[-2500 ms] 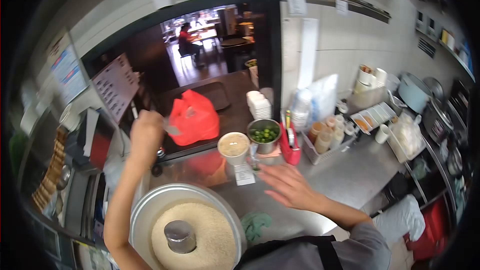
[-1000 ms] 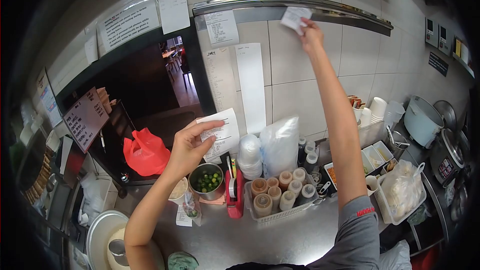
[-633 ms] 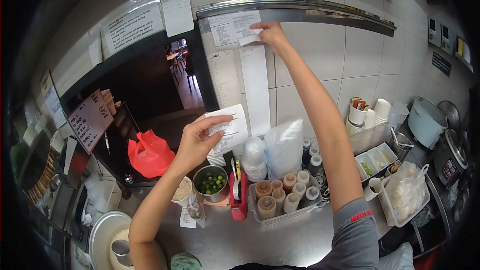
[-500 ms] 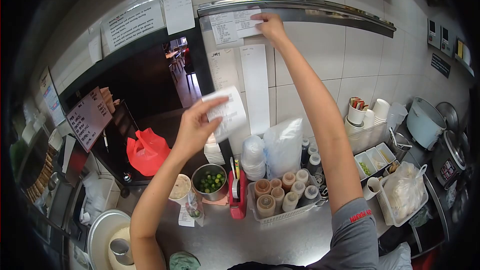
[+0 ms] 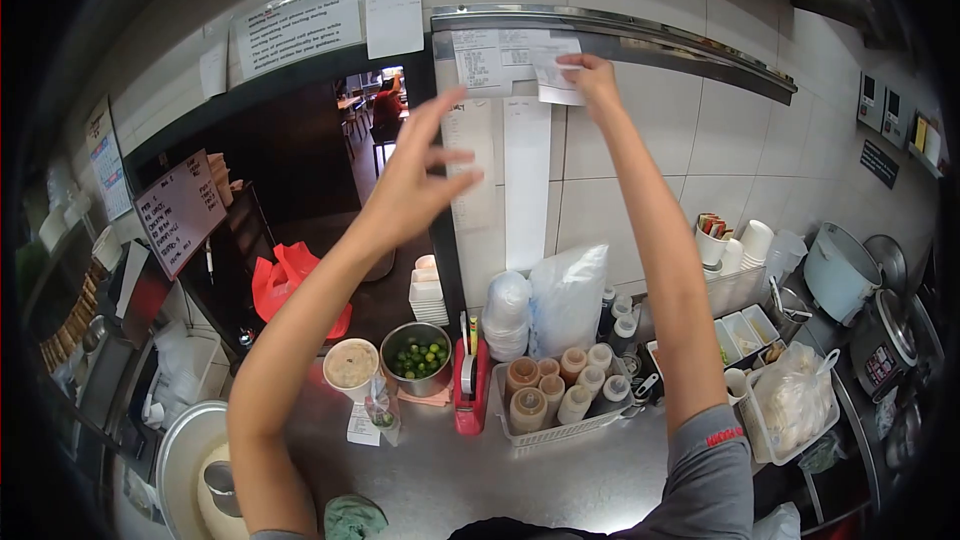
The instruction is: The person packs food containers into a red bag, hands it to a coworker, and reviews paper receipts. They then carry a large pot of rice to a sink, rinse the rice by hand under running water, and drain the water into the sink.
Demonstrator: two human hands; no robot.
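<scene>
My right hand point(image 5: 595, 85) is raised to the metal ticket rail point(image 5: 620, 25) on the tiled wall. Its fingers pinch the right edge of a white printed receipt point(image 5: 556, 70) just under the rail. Left of that, more printed receipts point(image 5: 478, 62) hang from the rail, partly overlapping. My left hand point(image 5: 415, 180) is in the air lower and further left, fingers spread with nothing in them. Behind it are the dark frame of the opening and a long handwritten paper point(image 5: 468, 160). A blank white strip point(image 5: 527, 180) hangs beside that paper.
On the steel counter point(image 5: 430, 480) stand a bowl of small green limes point(image 5: 418, 358), a red tape dispenser point(image 5: 470, 385) and a basket of bottles point(image 5: 560, 430). A tub point(image 5: 350, 370) and a red plastic bag point(image 5: 285, 285) are at the left. A rice cooker point(image 5: 885, 340) is at right.
The receipt that was in my left hand is gone from it, and its fingers have spread. My right hand is further right, with a receipt at the rail. The view has shifted slightly.
</scene>
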